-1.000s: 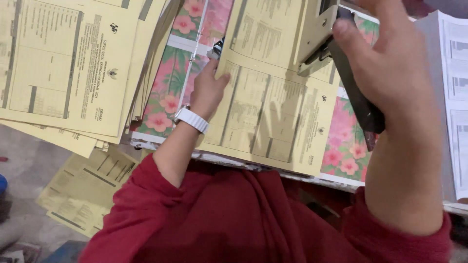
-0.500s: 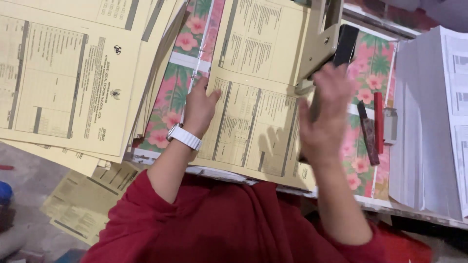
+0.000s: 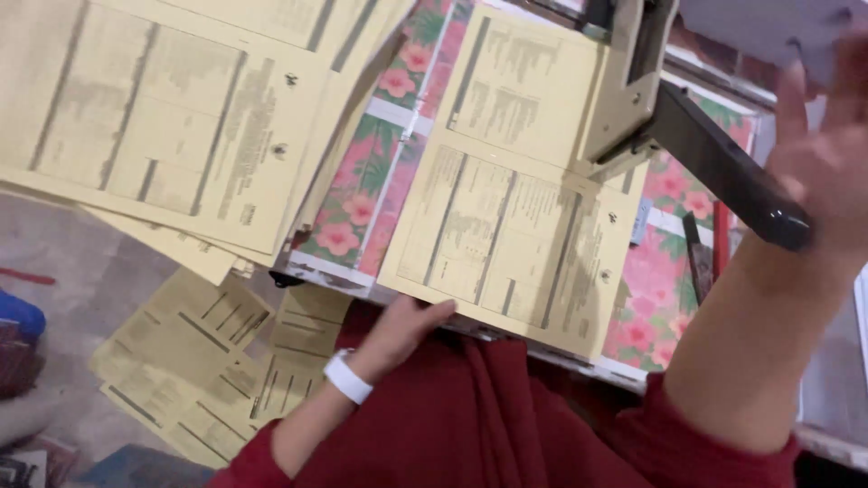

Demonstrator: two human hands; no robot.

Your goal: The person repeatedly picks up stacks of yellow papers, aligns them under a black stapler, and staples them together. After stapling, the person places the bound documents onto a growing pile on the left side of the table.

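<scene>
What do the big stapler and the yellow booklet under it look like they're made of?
Stapler: beige painted metal body, likely, with a glossy black handle showing highlights, plastic or coated metal. Yellow booklet: thin matte paper, printed, its edges lying flat.

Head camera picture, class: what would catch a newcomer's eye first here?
First, the yellow printed booklet lying open at the middle on the pink flowered tablecloth, with the big stapler set over its fold. The right hand is at the stapler's long black handle; the left hand touches the booklet's near edge.
</scene>
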